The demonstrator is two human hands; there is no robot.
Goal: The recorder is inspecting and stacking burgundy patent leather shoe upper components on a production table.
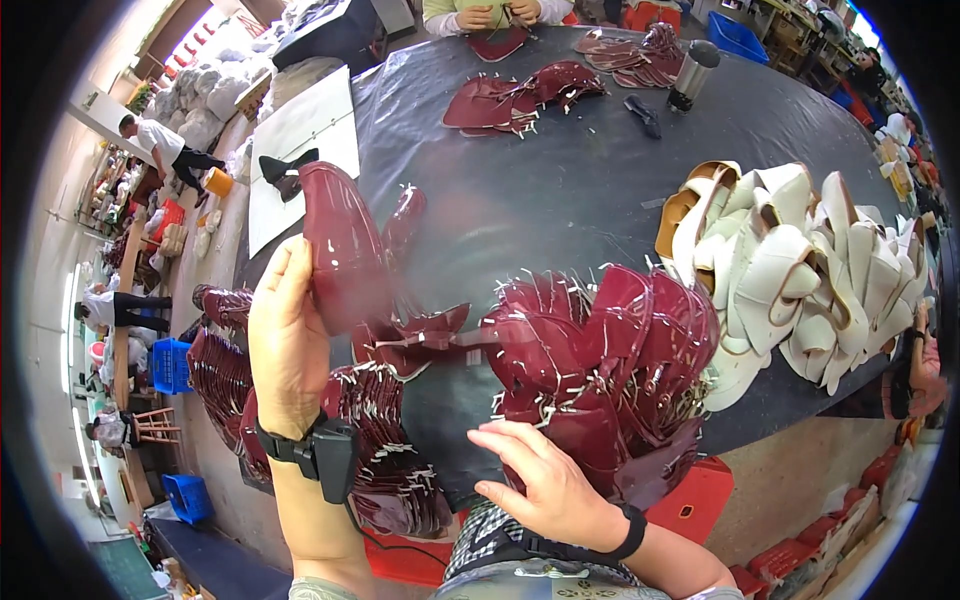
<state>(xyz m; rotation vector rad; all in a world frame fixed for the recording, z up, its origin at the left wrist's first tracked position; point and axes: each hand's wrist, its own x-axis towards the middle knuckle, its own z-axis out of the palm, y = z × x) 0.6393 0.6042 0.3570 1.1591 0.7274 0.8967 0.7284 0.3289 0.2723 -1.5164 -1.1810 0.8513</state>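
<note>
My left hand (pixel 288 345) holds up a glossy dark-red shoe-upper piece (pixel 345 245) above the black table (pixel 560 180). My right hand (pixel 545 480) hovers with fingers spread at the near edge of a heap of dark-red upper pieces (pixel 610 350) with white thread ends; it holds nothing. A flatter stack of the same red pieces (pixel 385 440) lies between my hands at the table's near edge.
A pile of cream shoe uppers (pixel 800 270) fills the right side. More red pieces (pixel 520 95) and a metal flask (pixel 692 72) lie at the far end, where another person's hands (pixel 495 15) work. A white board (pixel 300 140) stands left; red crates (pixel 690 500) sit below.
</note>
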